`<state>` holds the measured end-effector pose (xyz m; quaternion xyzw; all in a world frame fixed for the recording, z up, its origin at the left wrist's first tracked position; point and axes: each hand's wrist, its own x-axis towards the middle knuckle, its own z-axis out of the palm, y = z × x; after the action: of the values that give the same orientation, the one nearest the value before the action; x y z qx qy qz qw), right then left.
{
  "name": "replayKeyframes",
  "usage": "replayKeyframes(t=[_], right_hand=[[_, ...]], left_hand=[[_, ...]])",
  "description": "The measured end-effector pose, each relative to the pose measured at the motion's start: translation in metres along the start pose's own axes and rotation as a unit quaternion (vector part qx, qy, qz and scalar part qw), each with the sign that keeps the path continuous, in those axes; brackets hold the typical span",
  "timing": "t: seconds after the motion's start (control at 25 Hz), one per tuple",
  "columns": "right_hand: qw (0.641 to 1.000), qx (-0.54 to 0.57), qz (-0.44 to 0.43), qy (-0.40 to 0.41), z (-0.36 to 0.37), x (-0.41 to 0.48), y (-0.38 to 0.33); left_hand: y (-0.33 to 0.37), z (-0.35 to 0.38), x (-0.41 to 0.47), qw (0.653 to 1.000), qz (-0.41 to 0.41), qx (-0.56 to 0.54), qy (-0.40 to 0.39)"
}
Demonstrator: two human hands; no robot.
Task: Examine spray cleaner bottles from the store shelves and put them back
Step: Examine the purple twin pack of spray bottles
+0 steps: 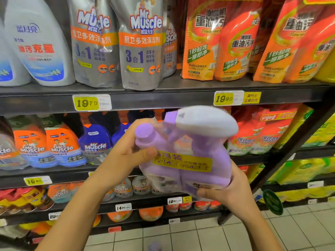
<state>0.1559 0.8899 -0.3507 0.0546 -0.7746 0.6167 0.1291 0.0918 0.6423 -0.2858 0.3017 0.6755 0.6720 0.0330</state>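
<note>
Purple plastic twin-pack of spray cleaner bottles [184, 171], bound in clear film. We hold it at the centre of our view, in front of the shelving, resting on no shelf and slightly tilted.

Parts of the pack:
- white-and-purple trigger head [204, 120], at the pack's 12 to 1 o'clock
- purple screw cap [145, 131] of the second bottle, at its 10 o'clock
- yellow printed label [183, 163] across the middle, its text too blurred for us to read

Hands:
- left hand [126, 151], at the pack's 9 o'clock, grips the neck below the cap, with the fingers curled behind and the thumb pressed on the front of the film
- right hand [233, 192], at 5 o'clock, cups the base, with the thumb laid across the lower front and the fingers wrapped behind

Surroundings, as we see them:
- dark metal shelf edge [163, 101], just above the pack at 12 o'clock
- yellow price tag [87, 103] reading 19.70, on that edge at 10 o'clock
- grey Mr Muscle refill pouches [141, 48], on the upper shelf at 11 to 12 o'clock
- orange refill pouches [217, 48], at 1 o'clock
- white cleaner bottle with red lettering [38, 42], at 10 o'clock
- blue Mr Muscle spray bottles [96, 142], on the next shelf down, behind the left hand at 9 o'clock
- pale tiled floor [235, 232], at 5 to 6 o'clock
</note>
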Motion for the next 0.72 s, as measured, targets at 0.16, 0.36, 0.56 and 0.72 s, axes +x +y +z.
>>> replayKeyframes(t=[0.16,0.36,0.56,0.72], right_hand=[[0.998,0.067,0.013,0.013,-0.002,0.000,-0.007],[0.950,0.303,0.074,0.031,0.003,0.001,-0.028],[0.918,0.378,0.104,0.052,-0.006,0.012,-0.058],[0.887,0.436,0.145,0.040,-0.010,0.019,-0.064]], left_hand=[[0.008,0.008,0.021,0.999,0.002,-0.019,0.050],[0.033,0.016,0.052,0.995,0.024,-0.037,0.088],[0.024,-0.003,0.027,0.992,0.007,-0.020,0.127],[0.008,0.015,0.000,0.996,-0.061,-0.052,0.033]])
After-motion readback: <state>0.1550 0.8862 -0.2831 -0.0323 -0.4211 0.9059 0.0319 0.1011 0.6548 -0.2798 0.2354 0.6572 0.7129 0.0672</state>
